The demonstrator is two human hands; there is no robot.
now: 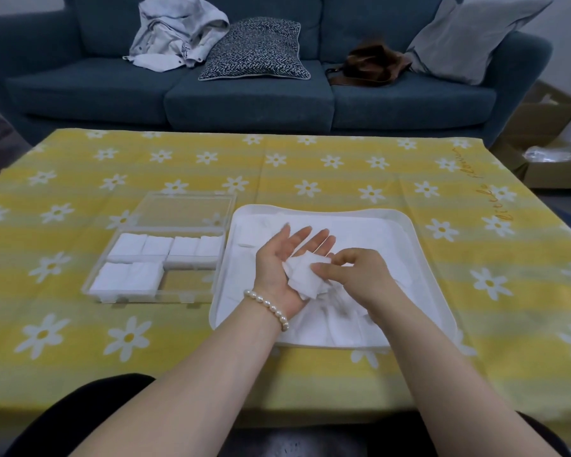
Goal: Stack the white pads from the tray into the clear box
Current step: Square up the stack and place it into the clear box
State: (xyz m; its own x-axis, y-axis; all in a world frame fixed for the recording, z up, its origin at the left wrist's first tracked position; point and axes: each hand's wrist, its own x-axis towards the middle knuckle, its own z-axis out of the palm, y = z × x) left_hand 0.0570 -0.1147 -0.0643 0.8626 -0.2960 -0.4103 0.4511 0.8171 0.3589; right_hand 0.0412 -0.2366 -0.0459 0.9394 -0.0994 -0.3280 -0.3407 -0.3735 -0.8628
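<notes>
A white tray (pixel 419 239) full of loose white pads lies in the middle of the table. My left hand (pixel 284 262) is held palm up over the tray, fingers straight, with a small stack of white pads (pixel 305 275) lying on the palm. My right hand (pixel 356 275) pinches the right edge of that stack with thumb and fingers. To the left of the tray stands the clear box (pixel 152 291), lid folded back. Several stacks of pads (pixel 164 247) fill most of the box, and its front right corner is bare.
The table wears a yellow cloth with white daisies (pixel 343 173). A blue sofa (pixel 244 94) with cushions, a jacket and a brown bag runs behind it. Cardboard boxes (pixel 554 159) sit on the floor at the right.
</notes>
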